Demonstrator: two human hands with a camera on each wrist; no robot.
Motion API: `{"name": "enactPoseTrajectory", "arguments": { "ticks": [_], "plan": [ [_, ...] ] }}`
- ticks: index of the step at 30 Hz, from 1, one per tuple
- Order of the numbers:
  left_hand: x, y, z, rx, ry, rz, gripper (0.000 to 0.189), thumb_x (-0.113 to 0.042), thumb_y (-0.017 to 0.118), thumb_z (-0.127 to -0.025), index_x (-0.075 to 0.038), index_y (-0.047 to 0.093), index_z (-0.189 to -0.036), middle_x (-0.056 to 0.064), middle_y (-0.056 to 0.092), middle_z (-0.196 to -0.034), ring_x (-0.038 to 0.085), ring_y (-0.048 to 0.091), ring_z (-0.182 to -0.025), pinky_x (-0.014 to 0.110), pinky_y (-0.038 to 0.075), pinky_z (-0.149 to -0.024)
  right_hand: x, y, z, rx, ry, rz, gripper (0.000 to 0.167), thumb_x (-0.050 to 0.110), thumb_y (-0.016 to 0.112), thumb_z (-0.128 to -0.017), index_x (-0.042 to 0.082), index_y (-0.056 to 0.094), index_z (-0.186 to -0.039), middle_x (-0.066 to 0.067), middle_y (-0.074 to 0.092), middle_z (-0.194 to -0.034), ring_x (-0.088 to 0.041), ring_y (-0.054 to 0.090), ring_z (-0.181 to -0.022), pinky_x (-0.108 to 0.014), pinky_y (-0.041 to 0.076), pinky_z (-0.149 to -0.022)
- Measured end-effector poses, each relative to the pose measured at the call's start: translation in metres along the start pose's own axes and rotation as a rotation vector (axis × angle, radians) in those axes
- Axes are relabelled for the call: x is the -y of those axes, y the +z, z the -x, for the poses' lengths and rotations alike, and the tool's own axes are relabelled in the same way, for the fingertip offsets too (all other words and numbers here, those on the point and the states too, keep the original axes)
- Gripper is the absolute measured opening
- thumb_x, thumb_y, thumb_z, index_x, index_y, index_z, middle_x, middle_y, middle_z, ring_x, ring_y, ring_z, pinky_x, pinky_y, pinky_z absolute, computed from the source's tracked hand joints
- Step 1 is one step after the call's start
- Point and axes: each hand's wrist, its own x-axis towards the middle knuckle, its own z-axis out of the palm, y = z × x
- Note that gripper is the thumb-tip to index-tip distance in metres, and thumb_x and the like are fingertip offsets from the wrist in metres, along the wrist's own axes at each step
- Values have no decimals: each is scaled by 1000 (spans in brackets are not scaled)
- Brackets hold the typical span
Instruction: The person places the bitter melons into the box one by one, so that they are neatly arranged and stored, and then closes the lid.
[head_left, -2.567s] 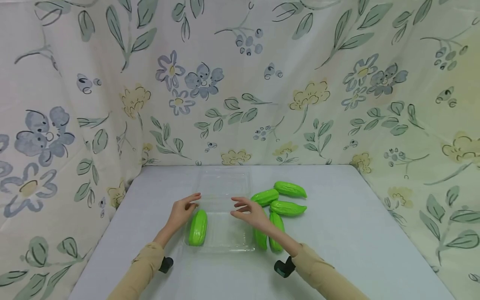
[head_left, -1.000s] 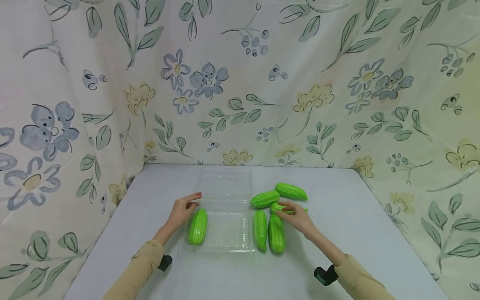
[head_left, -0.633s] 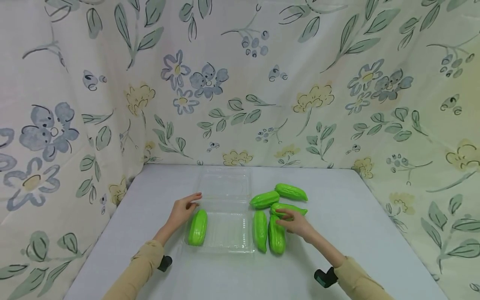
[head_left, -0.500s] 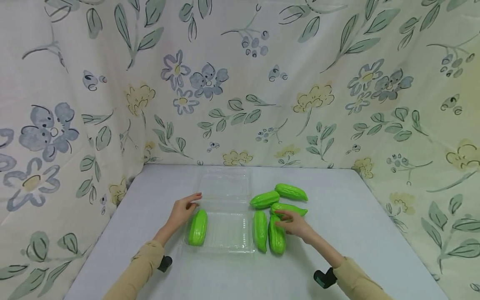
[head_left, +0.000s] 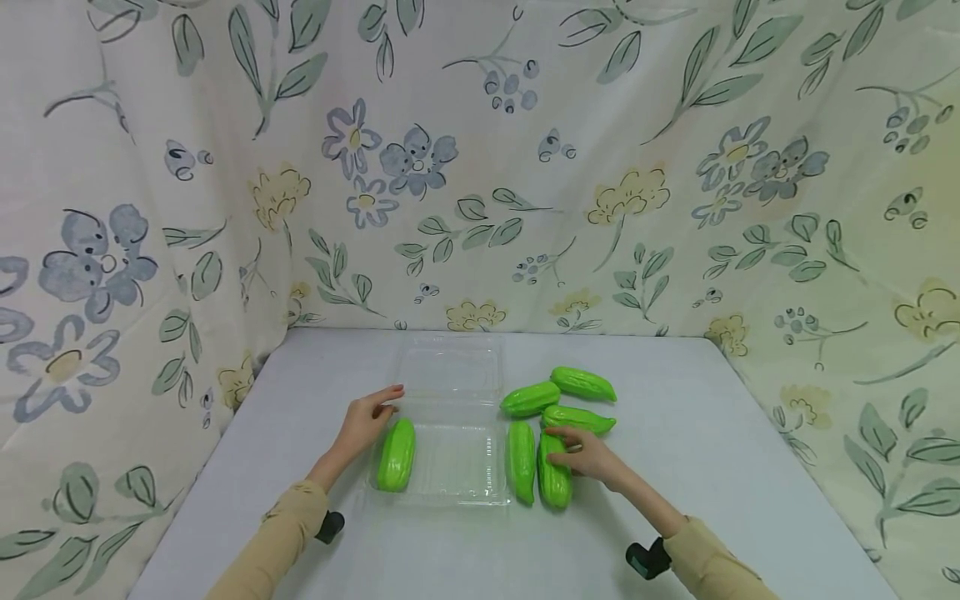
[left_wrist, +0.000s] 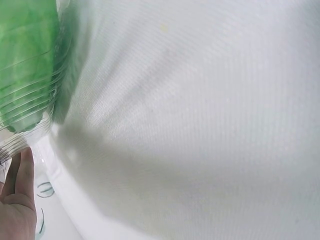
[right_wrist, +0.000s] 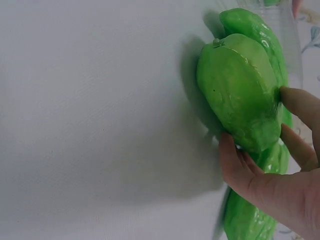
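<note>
A clear plastic clamshell box [head_left: 453, 467] lies with its lid [head_left: 450, 371] folded back. One glossy green ridged gourd [head_left: 396, 458] lies along its left side. My left hand [head_left: 363, 421] rests at the box's left edge, near the hinge; in the left wrist view its fingers [left_wrist: 25, 172] touch the ridged wall. To the right of the box, my right hand [head_left: 588, 457] pinches the upper end of a green gourd [right_wrist: 240, 90]. Its thumb [right_wrist: 230, 155] is on one side, its fingers on the other.
Beside the held gourd lies another gourd [head_left: 521, 467], close to the box's right wall. Farther back are three more gourds [head_left: 528, 400], grouped together. A floral curtain [head_left: 480, 167] hangs behind the white table [head_left: 675, 467].
My right hand has moved from above the box to the gourds, over the middle one, then down onto the near right gourd. The left hand has stayed at the box's edge.
</note>
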Motion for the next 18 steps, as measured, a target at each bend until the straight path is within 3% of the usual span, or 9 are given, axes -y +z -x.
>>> {"name": "enactPoseTrajectory", "arguments": {
  "ticks": [8, 18],
  "plan": [
    [0, -1, 0, -6, 4, 7, 33, 11, 55, -87, 5, 64, -118, 17, 61, -127, 31, 67, -98, 22, 52, -70, -3, 0, -1, 3, -7, -15, 53, 22, 69, -87, 5, 53, -134, -32, 44, -134, -45, 47, -119, -41, 55, -79],
    [0, -1, 0, 0, 12, 13, 33, 10, 55, -87, 5, 64, -118, 18, 61, -127, 31, 68, -96, 16, 48, -65, -9, -1, 0, -8, 29, -38, 56, 29, 70, -86, 7, 52, -135, -31, 46, -133, -33, 53, -113, -33, 54, -74]
  ]
}}
